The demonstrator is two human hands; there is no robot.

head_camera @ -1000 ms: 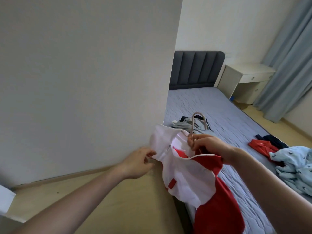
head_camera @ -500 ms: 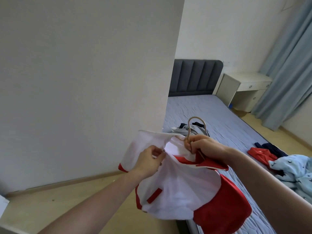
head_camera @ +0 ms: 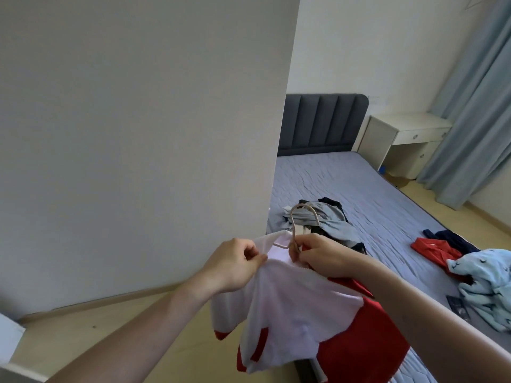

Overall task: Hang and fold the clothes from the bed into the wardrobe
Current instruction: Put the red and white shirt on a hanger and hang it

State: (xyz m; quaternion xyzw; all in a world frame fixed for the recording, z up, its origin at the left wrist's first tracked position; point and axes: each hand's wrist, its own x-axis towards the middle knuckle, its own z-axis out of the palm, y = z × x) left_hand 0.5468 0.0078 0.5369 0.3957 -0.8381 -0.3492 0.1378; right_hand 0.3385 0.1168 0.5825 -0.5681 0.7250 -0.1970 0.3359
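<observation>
A white and red shirt (head_camera: 298, 319) hangs in front of me on a beige hanger (head_camera: 293, 222), whose hook sticks up above the collar. My left hand (head_camera: 235, 265) pinches the white shoulder fabric at the collar. My right hand (head_camera: 322, 254) grips the hanger's neck together with the collar. On the bed (head_camera: 359, 189) lie a grey and dark pile of clothes (head_camera: 329, 221), a red garment (head_camera: 434, 251) on a navy one, and a light blue patterned garment (head_camera: 486, 283).
A large white panel (head_camera: 138, 134) fills the left half of the view, close to my hands. Behind the bed stand a dark padded headboard (head_camera: 320, 123), a white desk (head_camera: 406, 139) and grey-blue curtains (head_camera: 475, 106). Wooden floor (head_camera: 110, 327) lies below.
My left hand moved up from the shirt's side to the collar and pinched the shoulder fabric. The shirt rose and now drapes over the hanger. My right hand kept its hold.
</observation>
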